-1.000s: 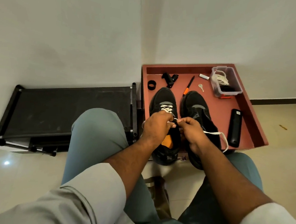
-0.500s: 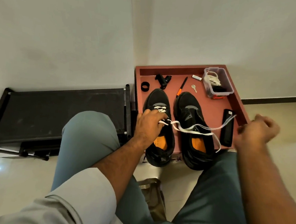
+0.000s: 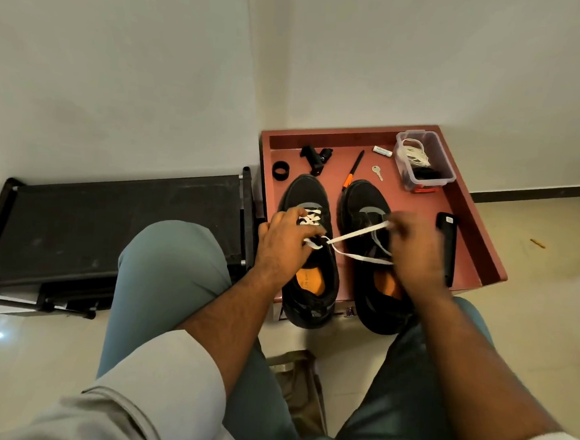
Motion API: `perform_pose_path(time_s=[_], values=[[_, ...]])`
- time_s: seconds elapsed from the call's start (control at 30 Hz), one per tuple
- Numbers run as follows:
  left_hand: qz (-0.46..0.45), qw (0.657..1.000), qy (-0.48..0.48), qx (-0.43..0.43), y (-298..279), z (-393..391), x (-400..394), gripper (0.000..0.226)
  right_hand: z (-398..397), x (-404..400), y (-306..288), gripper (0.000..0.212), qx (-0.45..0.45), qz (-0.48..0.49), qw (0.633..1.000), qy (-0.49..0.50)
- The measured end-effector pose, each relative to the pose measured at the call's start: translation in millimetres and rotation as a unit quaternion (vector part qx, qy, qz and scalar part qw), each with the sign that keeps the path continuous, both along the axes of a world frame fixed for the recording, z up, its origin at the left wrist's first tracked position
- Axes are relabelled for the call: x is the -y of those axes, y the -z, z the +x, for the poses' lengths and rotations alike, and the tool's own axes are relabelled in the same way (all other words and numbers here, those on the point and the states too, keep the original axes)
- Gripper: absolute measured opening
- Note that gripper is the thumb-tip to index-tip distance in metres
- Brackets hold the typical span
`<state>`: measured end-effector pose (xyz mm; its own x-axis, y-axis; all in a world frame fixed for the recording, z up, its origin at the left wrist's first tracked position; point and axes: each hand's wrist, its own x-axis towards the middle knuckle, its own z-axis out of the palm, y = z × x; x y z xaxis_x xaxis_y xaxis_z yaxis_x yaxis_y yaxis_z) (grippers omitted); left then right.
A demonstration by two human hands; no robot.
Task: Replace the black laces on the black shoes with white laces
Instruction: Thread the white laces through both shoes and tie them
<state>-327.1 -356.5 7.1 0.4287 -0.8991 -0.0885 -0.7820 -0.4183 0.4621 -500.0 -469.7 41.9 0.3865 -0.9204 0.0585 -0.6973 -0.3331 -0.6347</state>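
A red-brown tray [image 3: 479, 240] sits on a pale tiled floor against a white wall. Two black shoes [image 3: 308, 255] lie side by side in it, toes toward the wall, long axes running away from the person. The left hand [image 3: 285, 242] presses the left shoe's eyelets, gripping the white lace [image 3: 356, 234]. The right hand [image 3: 413, 249], blurred, pinches the lace end over the right shoe

left hand [image 3: 285, 242] pinching, right hand [image 3: 414, 244] pinching
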Motion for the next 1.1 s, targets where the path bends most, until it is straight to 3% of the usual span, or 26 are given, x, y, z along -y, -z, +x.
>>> perform_pose_path(time_s=[0.1, 0.2, 0.27, 0.37, 0.53, 0.63, 0.73, 0.8, 0.87, 0.97, 1.03, 1.1], values=[[0.011, 1.000, -0.001, 0.002, 1.3, -0.9, -0.4, 0.040, -61.7, 31.2, -18.3, 0.023, 0.041, -0.045, 0.986, 0.154], [0.000, 1.000, -0.010, -0.013, 2.5, -1.1, 0.0, 0.038, -98.7, 39.9, -23.4, 0.023, 0.022, 0.019, 0.979, 0.204], [-0.008, 1.000, -0.004, -0.021, 2.2, -1.6, 1.5, 0.038, -95.0, 28.2, -22.3, 0.023, -0.009, 0.034, 0.988, 0.151], [-0.039, 0.998, 0.017, -0.053, 1.3, -4.8, 3.5, 0.041, -60.5, 6.2, -13.7, 0.024, 0.018, 0.055, 0.997, 0.044], [-0.043, 0.996, 0.045, -0.068, 1.2, -6.6, 0.4, 0.035, 14.3, -9.7, 6.2, 0.032, 0.016, 0.131, 0.986, -0.098], [-0.022, 0.997, 0.047, -0.049, 0.7, -5.3, 0.0, 0.034, 35.7, 6.0, 4.5, 0.033, -0.143, 0.109, 0.966, -0.185], [0.005, 0.998, 0.052, -0.026, -0.4, -5.0, 1.5, 0.036, 38.8, 17.7, -2.0, 0.035, -0.337, 0.126, 0.888, -0.284], [0.018, 0.998, 0.053, -0.021, 0.9, -4.5, 2.4, 0.038, 34.4, 19.6, -2.9, 0.036, -0.377, 0.128, 0.868, -0.298], [0.018, 0.998, 0.057, -0.028, 1.0, -5.0, 2.8, 0.041, 29.3, 20.3, -9.4, 0.028, -0.327, 0.119, 0.895, -0.279], [-0.027, 0.996, 0.028, -0.077, -6.9, -8.1, 3.7, 0.044, 25.7, 14.6, -34.5, 0.025, -0.066, 0.191, 0.963, -0.177], [-0.080, 0.989, 0.001, -0.125, -17.5, -12.9, 3.9, 0.032, 27.0, 3.6, -60.5, 0.021, 0.126, 0.285, 0.936, -0.165], [-0.191, 0.965, -0.025, -0.179, -28.6, -18.9, -0.5, 0.022, 29.9, -8.7, -82.5, 0.019, 0.258, 0.349, 0.877, -0.204]])
